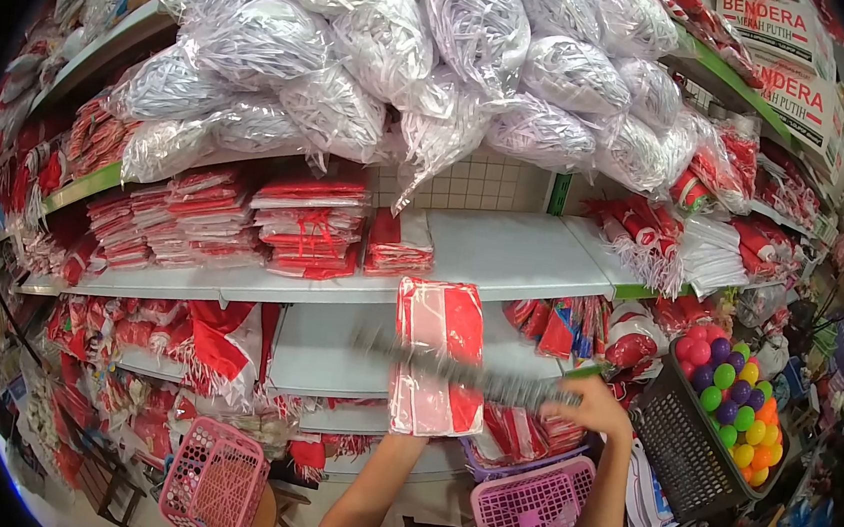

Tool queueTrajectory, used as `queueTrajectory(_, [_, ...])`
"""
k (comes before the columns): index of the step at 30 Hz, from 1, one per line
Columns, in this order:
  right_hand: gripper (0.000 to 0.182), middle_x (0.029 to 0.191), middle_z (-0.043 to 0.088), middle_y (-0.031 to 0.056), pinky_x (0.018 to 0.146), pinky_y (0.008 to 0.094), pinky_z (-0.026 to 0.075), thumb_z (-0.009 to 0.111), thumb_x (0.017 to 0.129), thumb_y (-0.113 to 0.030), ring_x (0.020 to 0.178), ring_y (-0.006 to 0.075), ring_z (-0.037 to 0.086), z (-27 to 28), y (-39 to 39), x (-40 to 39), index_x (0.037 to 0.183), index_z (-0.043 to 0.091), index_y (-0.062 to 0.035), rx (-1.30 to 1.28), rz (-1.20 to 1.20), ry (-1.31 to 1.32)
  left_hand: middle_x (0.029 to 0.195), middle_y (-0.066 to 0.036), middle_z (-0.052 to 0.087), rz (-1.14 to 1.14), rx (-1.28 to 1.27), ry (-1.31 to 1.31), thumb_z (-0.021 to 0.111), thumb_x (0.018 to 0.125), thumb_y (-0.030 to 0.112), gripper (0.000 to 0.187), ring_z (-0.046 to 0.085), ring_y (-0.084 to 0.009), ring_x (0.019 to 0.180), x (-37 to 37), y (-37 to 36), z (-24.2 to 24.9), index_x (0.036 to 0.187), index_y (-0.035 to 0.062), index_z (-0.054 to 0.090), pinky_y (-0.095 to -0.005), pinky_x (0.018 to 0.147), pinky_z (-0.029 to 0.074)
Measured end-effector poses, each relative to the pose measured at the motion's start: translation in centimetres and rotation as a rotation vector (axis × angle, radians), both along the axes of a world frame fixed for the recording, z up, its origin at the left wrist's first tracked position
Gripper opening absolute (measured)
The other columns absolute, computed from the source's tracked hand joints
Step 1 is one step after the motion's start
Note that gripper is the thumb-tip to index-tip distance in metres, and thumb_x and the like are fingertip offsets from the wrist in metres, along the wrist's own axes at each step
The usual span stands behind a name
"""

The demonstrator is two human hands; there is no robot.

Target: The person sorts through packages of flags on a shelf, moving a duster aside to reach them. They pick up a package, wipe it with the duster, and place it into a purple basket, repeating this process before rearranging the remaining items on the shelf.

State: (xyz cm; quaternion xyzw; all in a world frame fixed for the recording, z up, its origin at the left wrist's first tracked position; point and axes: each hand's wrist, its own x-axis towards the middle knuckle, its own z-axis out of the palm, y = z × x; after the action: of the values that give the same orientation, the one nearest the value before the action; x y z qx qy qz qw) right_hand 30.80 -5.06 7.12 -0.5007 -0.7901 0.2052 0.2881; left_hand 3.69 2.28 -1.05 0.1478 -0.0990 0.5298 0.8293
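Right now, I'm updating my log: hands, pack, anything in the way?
Left hand mostly hidden behind red-and-white pack. Right hand gripping long, blurred item. Pack clear-wrapped; item crosses its front.

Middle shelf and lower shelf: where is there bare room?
Bare: the middle shelf between the short packet stack and the red bundles; in view, the lower shelf between the red flag and the held packet. Crowded: the middle shelf's left, under taller packet stacks.

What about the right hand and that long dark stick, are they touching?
Touching: the head view shows the right hand wrapped around one end of the long dark stick.
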Motion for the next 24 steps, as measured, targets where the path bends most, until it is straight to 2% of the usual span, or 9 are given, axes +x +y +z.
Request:
queueTrajectory(2, [0.044,0.068,0.06,0.0148,0.063,0.0324,0.045,0.073,0.076,-0.038,0.064,0.0163,0.056,1.7,0.0,-1.9,0.081,0.062,0.0043,0.069,-0.304,0.151,0.133,-0.014,0.043,0.003,-0.001,-0.001,0.049,0.089,0.032,0.059,0.05,-0.0282,0.116,-0.2,-0.1,0.0,0.14,0.0154,0.023,-0.0445,0.094,0.046])
queueTrajectory(6, [0.041,0.069,0.062,0.0129,0.063,0.0311,0.046,0.072,0.078,-0.035,0.065,0.0129,0.055,1.7,0.8,-0.8,0.089,0.065,0.0037,-0.148,0.26,-0.081,0.133,-0.014,0.043,0.002,0.008,-0.004,0.05,0.089,0.03,0.061,0.05,-0.0281,0.116,-0.9,-0.2,0.4,0.141,0.016,0.021,-0.0445,0.094,0.047])
queueTrajectory(10, [0.038,0.067,0.061,0.0111,0.061,0.0295,0.045,0.073,0.078,-0.033,0.064,0.011,0.054,3.0,1.5,-2.0,0.085,0.066,0.003,-0.095,-0.105,0.095,0.134,-0.014,0.042,0.002,0.004,-0.005,0.051,0.089,0.028,0.062,0.05,-0.0281,0.116,-1.2,-0.6,0.2,0.141,0.0166,0.02,-0.0445,0.093,0.047])
queueTrajectory(11, [0.038,0.065,0.06,0.0106,0.06,0.03,0.044,0.073,0.078,-0.034,0.062,0.0114,0.053,2.9,1.5,-1.5,0.083,0.065,0.0034,-0.131,0.095,-0.024,0.134,-0.014,0.042,0.001,0.005,-0.005,0.052,0.089,0.028,0.062,0.05,-0.028,0.116,-1.4,-0.6,0.2,0.141,0.0167,0.02,-0.0445,0.093,0.047])
queueTrajectory(14, [0.039,0.063,0.058,0.0103,0.059,0.0306,0.043,0.073,0.078,-0.035,0.061,0.0118,0.053,3.4,1.4,-2.1,0.08,0.064,0.0038,-0.092,0.238,0.044,0.134,-0.014,0.041,0.006,0.009,-0.002,0.052,0.089,0.026,0.064,0.05,-0.028,0.116,-1.6,-0.6,0.2,0.142,0.0172,0.018,-0.0445,0.093,0.047])
queueTrajectory(16, [0.035,0.07,0.065,0.0067,0.062,0.0279,0.045,0.073,0.079,-0.031,0.065,0.009,0.055,3.1,2.0,-2.3,0.089,0.067,0.0021,-0.056,-0.134,0.074,0.134,-0.015,0.041,0.004,0.002,-0.002,0.053,0.088,0.025,0.065,0.05,-0.0279,0.116,-1.8,-0.7,0.1,0.142,0.0175,0.018,-0.0445,0.092,0.048])
queueTrajectory(18, [0.034,0.069,0.064,0.0052,0.062,0.0266,0.046,0.072,0.08,-0.03,0.065,0.0094,0.056,2.6,1.6,-1.8,0.087,0.067,0.0021,-0.107,0.143,0.055,0.134,-0.015,0.041,0.008,0.004,-0.002,0.054,0.088,0.024,0.065,0.05,-0.0279,0.116,-2.1,-0.7,0.2,0.142,0.0178,0.017,-0.0445,0.092,0.048])
queueTrajectory(21, [0.035,0.063,0.058,0.0056,0.057,0.0288,0.043,0.073,0.079,-0.03,0.06,0.009,0.051,2.1,1.4,-2.0,0.082,0.065,0.0032,0.036,0.307,-0.01,0.134,-0.015,0.04,0.018,0.006,0.012,0.054,0.088,0.023,0.067,0.049,-0.0278,0.116,-2.3,-0.7,0.3,0.142,0.0182,0.016,-0.0446,0.092,0.048])
queueTrajectory(24, [0.033,0.065,0.06,0.0031,0.055,0.0275,0.043,0.073,0.08,-0.03,0.059,0.0071,0.05,1.3,1.5,-2.1,0.083,0.066,0.0021,-0.202,0.016,0.174,0.135,-0.015,0.04,0.022,0.0,0.018,0.055,0.088,0.021,0.068,0.049,-0.0278,0.116,-2.3,-0.7,0.2,0.143,0.0187,0.015,-0.0446,0.091,0.049])
